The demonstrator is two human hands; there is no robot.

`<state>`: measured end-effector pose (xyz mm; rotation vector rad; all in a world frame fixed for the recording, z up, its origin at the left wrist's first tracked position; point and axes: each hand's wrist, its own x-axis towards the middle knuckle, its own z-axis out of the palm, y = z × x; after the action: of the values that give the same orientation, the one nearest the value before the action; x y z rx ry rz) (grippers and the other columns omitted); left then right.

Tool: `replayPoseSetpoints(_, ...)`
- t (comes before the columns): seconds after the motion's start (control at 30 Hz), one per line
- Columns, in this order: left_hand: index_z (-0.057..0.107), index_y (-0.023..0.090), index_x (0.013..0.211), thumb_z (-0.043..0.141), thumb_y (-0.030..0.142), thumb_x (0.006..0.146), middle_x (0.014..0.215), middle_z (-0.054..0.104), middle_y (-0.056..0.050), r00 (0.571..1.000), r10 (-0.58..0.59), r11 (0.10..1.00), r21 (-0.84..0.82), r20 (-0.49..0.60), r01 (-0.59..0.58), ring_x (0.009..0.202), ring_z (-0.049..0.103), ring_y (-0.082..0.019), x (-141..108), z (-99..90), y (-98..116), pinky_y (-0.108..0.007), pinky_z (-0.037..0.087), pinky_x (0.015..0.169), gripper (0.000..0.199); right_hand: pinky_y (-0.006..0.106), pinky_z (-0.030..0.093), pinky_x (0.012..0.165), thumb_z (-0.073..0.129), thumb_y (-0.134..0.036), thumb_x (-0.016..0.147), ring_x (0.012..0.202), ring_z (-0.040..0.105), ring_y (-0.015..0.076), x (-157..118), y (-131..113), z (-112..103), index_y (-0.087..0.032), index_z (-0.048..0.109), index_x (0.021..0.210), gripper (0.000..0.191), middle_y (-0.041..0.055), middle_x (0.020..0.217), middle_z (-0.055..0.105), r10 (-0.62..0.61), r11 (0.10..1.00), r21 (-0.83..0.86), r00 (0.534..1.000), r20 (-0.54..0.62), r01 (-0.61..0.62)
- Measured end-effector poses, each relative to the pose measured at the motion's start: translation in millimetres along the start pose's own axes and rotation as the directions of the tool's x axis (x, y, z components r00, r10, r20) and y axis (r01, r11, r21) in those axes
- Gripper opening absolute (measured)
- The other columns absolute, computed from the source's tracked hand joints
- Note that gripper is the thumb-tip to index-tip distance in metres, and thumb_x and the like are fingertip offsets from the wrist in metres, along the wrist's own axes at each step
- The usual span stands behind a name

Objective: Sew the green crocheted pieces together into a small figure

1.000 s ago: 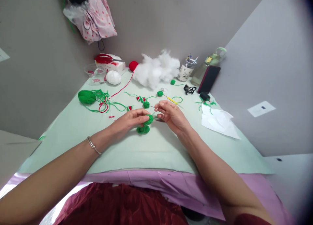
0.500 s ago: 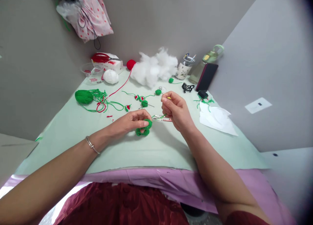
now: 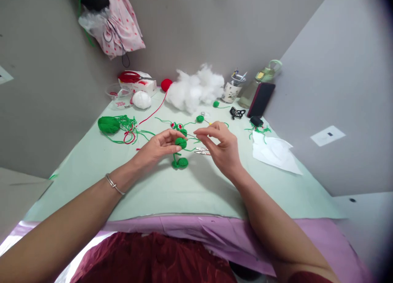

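A green ball (image 3: 181,143) in the left hand (image 3: 158,147) — the right hand (image 3: 222,148) is close on its right side.
The left thumb and fingers hold the ball above the table (image 3: 147,193); being round, it shows no clear long axis. The right hand makes a narrow pinch — whether it grips a thread, I cannot tell. Scissors (image 3: 202,151) lie partly behind this hand, blades pointing left.
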<state>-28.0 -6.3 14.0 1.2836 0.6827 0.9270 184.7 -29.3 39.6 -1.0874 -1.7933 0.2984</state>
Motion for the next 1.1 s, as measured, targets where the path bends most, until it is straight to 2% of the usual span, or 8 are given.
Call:
replayPoseSetpoints(0.07,0.071,0.025,0.102,0.078,0.024,0.076,0.101,0.064,-0.001,1.000,0.006,1.000,-0.013,-0.010,-0.007,0.096,0.059,-0.017,0,-0.4,0,-0.030,0.047,0.086,0.027,0.032,0.044,0.069,0.063,-0.024,0.094,0.073,0.054,0.0178,-2,0,2,-0.027,0.077,0.095,0.014,0.0023,0.073,0.055,-0.070,0.991,-0.111,0.996,0.060,0.077)
replayPoseSetpoints(0.23,0.072,0.023,0.102,0.078,0.023,0.075,0.105,0.066,-0.003,0.999,0.025,1.000,0.000,-0.048,-0.025,0.103,0.059,-0.019,0,-0.3,3,-0.033,0.045,0.092,0.027,0.029,0.037,0.061,0.061,-0.026,0.096,0.060,0.049,0.0139,-5,0,6,-0.022,0.073,0.089,0.014,0.0005,0.068,0.055,-0.113,0.977,-0.158,0.975,0.193,0.144)
replayPoseSetpoints(0.43,0.072,0.023,0.102,0.079,0.023,0.074,0.105,0.067,-0.004,0.998,0.029,1.000,0.013,-0.054,-0.029,0.103,0.060,-0.021,0,-0.2,4,-0.034,0.046,0.091,0.029,0.029,0.036,0.062,0.061,-0.026,0.095,0.061,0.049,0.0140,-5,-1,6,-0.022,0.069,0.082,0.015,0.0005,0.068,0.056,-0.098,0.976,-0.167,0.969,0.226,0.138)
replayPoseSetpoints(0.7,0.070,0.022,0.105,0.078,0.021,0.077,0.111,0.067,-0.004,0.999,0.028,0.999,0.048,-0.033,-0.026,0.106,0.061,-0.019,-1,-3.0,-1,-0.033,0.047,0.094,0.030,0.026,0.036,0.060,0.061,-0.017,0.094,0.060,0.049,0.0124,-7,-3,6,-0.019,0.066,0.082,0.013,0.0000,0.070,0.059,-0.166,0.952,-0.213,0.957,0.238,0.219)
replayPoseSetpoints(0.8,0.070,0.021,0.104,0.080,0.022,0.076,0.111,0.067,-0.004,0.999,0.025,0.999,0.041,-0.033,-0.024,0.105,0.062,-0.020,-1,-2.2,-2,-0.034,0.047,0.094,0.030,0.026,0.036,0.061,0.060,-0.017,0.094,0.062,0.050,0.0125,-7,-3,8,-0.019,0.065,0.083,0.013,0.0004,0.073,0.060,-0.140,0.965,-0.187,0.962,0.236,0.186)
replayPoseSetpoints(1.0,0.070,0.020,0.099,0.082,0.020,0.075,0.101,0.070,-0.003,1.000,0.018,0.999,-0.036,-0.022,-0.019,0.098,0.065,-0.018,-2,1.6,-3,-0.032,0.049,0.090,0.027,0.025,0.038,0.062,0.062,-0.016,0.093,0.063,0.051,0.0124,-9,-4,13,-0.020,0.064,0.082,0.012,-0.0003,0.073,0.060,-0.031,0.998,-0.052,0.977,0.211,0.043)
replayPoseSetpoints(1.1,0.070,0.019,0.099,0.083,0.018,0.073,0.103,0.071,-0.004,0.999,0.031,0.998,-0.053,-0.009,-0.031,0.096,0.066,-0.018,-1,1.2,-5,-0.032,0.050,0.088,0.029,0.025,0.038,0.062,0.063,-0.017,0.092,0.063,0.050,0.0120,-10,-4,15,-0.020,0.064,0.081,0.011,-0.0013,0.071,0.058,0.012,1.000,0.003,0.977,0.213,-0.013)
